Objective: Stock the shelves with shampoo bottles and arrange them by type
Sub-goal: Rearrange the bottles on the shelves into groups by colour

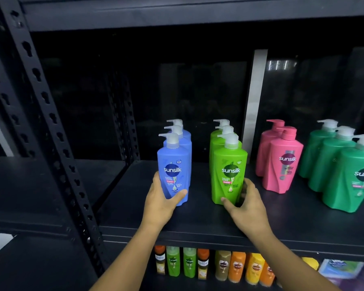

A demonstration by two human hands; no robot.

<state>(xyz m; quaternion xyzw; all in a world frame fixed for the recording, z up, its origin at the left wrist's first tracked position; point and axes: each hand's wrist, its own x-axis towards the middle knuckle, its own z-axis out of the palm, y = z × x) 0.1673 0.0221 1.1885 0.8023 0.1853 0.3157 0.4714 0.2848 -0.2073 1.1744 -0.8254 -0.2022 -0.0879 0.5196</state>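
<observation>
On the black shelf (198,219) stand four rows of pump shampoo bottles, each row running front to back. My left hand (162,200) grips the base of the front blue bottle (173,164), which has two more blue ones behind it. My right hand (245,203) curls round the lower right side of the front light-green bottle (229,171), first in a row of three. Further right stand two pink bottles (282,162) and three dark-green bottles (349,177).
A perforated black upright (51,127) stands at the left, with another black shelf (40,185) beyond it. The shelf below holds several smaller bottles (214,265) in green, orange and yellow, plus packets (340,268) at the right. A white strip (254,95) rises behind the rows.
</observation>
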